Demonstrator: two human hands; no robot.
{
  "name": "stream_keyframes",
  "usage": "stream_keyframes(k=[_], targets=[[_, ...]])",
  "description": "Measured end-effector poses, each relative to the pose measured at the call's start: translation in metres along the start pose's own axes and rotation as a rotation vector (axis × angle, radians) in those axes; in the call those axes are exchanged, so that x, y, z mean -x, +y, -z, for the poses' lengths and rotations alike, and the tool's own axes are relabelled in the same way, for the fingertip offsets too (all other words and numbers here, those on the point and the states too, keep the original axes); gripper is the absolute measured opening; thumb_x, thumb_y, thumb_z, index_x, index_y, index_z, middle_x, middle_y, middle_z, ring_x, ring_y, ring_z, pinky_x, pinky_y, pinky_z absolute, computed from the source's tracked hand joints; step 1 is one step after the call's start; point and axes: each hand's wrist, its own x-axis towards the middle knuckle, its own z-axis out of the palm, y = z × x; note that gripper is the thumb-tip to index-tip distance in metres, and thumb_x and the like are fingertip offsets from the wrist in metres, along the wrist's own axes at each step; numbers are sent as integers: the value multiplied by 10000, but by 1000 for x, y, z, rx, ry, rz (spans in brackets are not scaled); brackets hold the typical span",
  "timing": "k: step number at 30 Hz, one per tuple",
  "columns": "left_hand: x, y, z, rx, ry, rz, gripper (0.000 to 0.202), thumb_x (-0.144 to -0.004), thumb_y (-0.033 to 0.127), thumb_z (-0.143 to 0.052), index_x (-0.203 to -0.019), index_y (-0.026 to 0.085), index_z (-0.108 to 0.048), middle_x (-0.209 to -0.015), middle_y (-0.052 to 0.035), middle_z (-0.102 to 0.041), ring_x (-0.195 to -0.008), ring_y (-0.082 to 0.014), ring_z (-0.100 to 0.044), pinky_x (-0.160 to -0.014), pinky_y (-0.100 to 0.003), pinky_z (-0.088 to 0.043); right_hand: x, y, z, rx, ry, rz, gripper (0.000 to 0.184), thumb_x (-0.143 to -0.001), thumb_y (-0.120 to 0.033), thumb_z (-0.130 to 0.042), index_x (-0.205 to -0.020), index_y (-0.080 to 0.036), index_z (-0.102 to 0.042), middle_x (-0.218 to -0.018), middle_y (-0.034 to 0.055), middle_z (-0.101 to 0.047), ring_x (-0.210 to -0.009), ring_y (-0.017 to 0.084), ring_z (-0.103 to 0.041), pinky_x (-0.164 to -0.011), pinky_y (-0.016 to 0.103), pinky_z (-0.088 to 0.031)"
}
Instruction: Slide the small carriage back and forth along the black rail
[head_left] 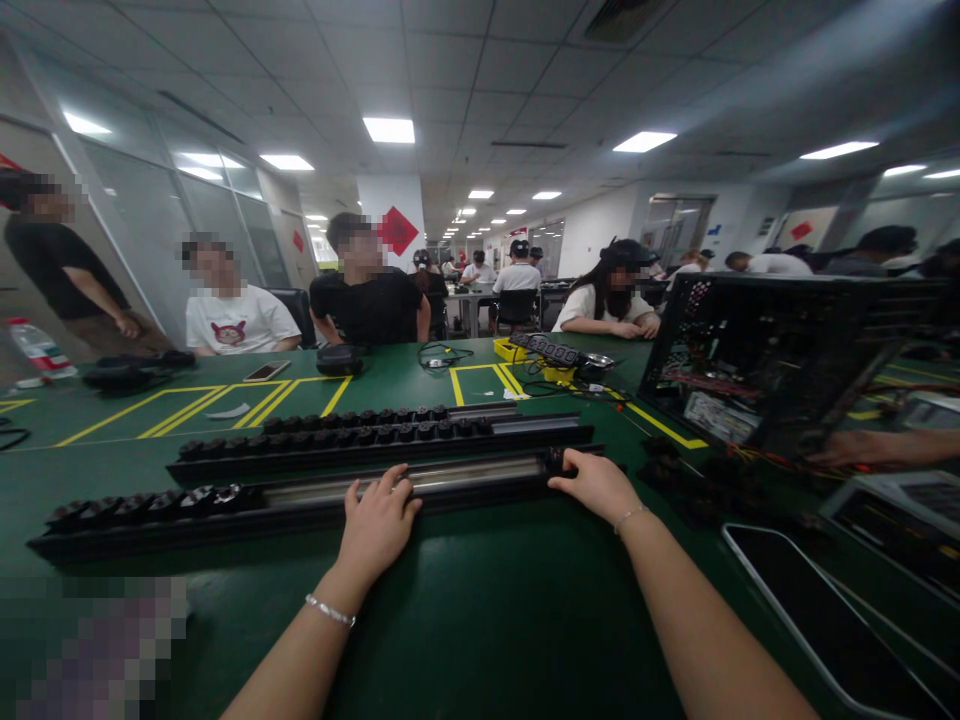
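Note:
A long black rail with a pale inner channel lies across the green table in front of me. Several small round black parts sit in a row along its left portion. My left hand curls its fingers over the rail's middle, thumb on the near side. At the rail's right end, my right hand pinches a small black part seated in the channel; the fingers partly cover it. Just beyond lie further black rails carrying rows of similar round parts.
An open computer case stands at right, with another person's hand beside it. Loose black parts and a phone lie near my right arm. Yellow trays and cables are farther back. People sit across the table.

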Motion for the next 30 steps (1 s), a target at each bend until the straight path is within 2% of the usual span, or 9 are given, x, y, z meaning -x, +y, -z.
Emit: stream_keyframes(k=[6,12,21,23,25,28,30], targets=[[0,0,0,1,5,-7,218,-875,349,-382,-910,249,-573,-1358,-29,-488,-1054,-215,-551,-1023,-571,-226,2,5,4,-3,2,-20,273,-707,-482,-610,-671,-234,-502,-719,-6,-633,-681,163,-551,-566,250,-292],[0,0,1,-7,11,-7,219,-869,353,-390,-902,249,-580,-1344,-18,-499,-1049,-221,-559,-1019,-569,-237,2,9,3,51,102,-45,408,-833,-552,-397,-601,-223,-469,-628,18,-586,-637,164,-526,-560,265,-280],[1,0,1,3,13,-1,214,-863,359,-400,-911,255,-581,-1339,-12,-506,-1049,-225,-566,-1020,-574,-234,-4,10,-8,97,213,-211,331,-770,-497,-493,-592,-218,-489,-644,30,-589,-706,191,-551,-625,283,-329],[1,0,1,6,19,-5,212,-863,359,-401,-909,257,-581,-1340,-15,-505,-1049,-225,-566,-1025,-570,-230,-5,12,-10,74,238,-257,311,-744,-516,-514,-661,-216,-532,-682,33,-604,-739,206,-565,-674,304,-355],[1,0,0,9,26,-6,212,-862,357,-402,-909,258,-583,-1339,-16,-506,-1050,-224,-566,-1031,-565,-225,-5,14,-13,29,280,-308,339,-717,-534,-535,-819,-214,-582,-809,51,-631,-826,230,-574,-740,336,-378],[1,-1,-1,14,28,-4,209,-862,357,-402,-902,257,-582,-1338,-13,-506,-1050,-221,-566,-1031,-564,-223,-6,18,-20,-64,333,-329,518,-702,-525,-551,-1111,-208,-558,-1059,100,-594,-1013,260,-530,-838,364,-388],[0,-1,-1,16,28,-6,212,-863,363,-401,-899,256,-580,-1340,-13,-505,-1054,-222,-563,-1029,-567,-222,-7,21,-25,-100,352,-330,596,-698,-513,-558,-1215,-220,-523,-1183,119,-527,-1123,277,-466,-900,376,-374]])
